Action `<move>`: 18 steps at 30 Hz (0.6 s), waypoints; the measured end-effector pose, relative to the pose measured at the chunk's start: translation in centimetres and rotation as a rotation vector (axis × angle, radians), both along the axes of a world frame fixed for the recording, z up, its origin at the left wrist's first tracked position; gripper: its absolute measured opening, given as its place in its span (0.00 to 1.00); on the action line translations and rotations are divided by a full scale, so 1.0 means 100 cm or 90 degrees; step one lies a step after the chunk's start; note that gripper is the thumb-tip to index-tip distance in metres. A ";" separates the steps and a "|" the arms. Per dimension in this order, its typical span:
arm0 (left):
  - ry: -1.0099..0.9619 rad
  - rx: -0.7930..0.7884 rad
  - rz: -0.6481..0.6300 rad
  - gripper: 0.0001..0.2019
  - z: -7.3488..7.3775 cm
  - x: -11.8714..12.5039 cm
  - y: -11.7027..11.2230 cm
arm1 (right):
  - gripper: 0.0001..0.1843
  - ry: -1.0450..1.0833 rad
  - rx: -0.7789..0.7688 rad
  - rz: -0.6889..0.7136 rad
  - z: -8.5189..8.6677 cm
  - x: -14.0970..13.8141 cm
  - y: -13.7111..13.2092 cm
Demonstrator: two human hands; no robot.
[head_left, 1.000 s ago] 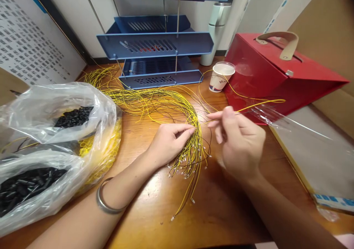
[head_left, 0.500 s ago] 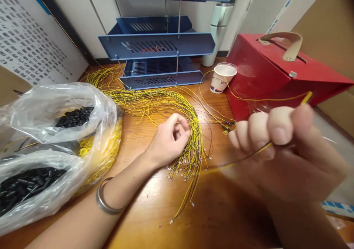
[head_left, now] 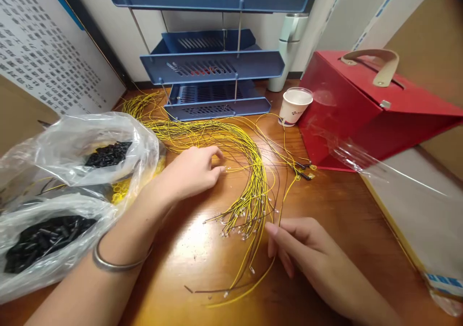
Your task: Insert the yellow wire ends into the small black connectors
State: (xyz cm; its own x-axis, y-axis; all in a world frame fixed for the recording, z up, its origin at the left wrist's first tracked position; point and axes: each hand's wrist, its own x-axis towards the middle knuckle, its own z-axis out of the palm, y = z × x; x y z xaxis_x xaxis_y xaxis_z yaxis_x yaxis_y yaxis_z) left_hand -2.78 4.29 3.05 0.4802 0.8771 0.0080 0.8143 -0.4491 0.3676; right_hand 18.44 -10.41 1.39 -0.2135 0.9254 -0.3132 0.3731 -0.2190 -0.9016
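Observation:
A long bundle of thin yellow and black wires (head_left: 257,169) curves across the table, with small clear LED-like tips (head_left: 252,270) at its near end. My left hand (head_left: 195,171) lies just left of the bundle, its thumb and forefinger apart with nothing between them; the other fingers are partly hidden. To the right of the tips, my right hand (head_left: 307,251) pinches a yellow and black wire between thumb and fingers. That wire's loose ends (head_left: 231,299) curve toward the table's front. Black sleeved wire ends (head_left: 305,170) lie by the red box.
Plastic bags (head_left: 141,138) holding black tube pieces (head_left: 47,239) and yellow material stand at the left. A blue tiered tray rack (head_left: 213,68) rises at the back. A paper cup (head_left: 294,106), a pale tumbler (head_left: 287,51) and a red handled box (head_left: 361,109) stand at the right.
My right hand has come down and left to the table, with the wire now hanging toward the front. My left hand has moved left, off the bundle, and its fingers have opened.

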 end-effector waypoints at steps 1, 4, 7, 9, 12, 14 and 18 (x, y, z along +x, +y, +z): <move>0.020 0.004 0.003 0.13 0.001 0.002 0.001 | 0.28 -0.028 0.006 0.006 0.000 0.000 -0.001; 0.075 0.051 -0.001 0.13 -0.003 0.012 0.006 | 0.27 -0.119 0.057 0.023 0.004 -0.001 -0.002; 0.094 0.080 0.000 0.12 -0.013 0.022 0.013 | 0.26 -0.175 0.110 0.045 0.009 -0.003 -0.001; 0.110 0.101 0.000 0.13 -0.018 0.028 0.019 | 0.25 -0.191 0.123 0.068 0.012 -0.003 0.000; 0.122 0.111 -0.013 0.13 -0.017 0.034 0.028 | 0.24 -0.223 0.124 0.103 0.017 -0.004 0.004; 0.115 0.115 -0.006 0.13 -0.014 0.039 0.035 | 0.24 -0.252 0.110 0.129 0.020 -0.004 0.008; 0.074 0.142 0.024 0.15 -0.015 0.050 0.051 | 0.21 -0.358 0.115 0.188 0.024 -0.008 0.017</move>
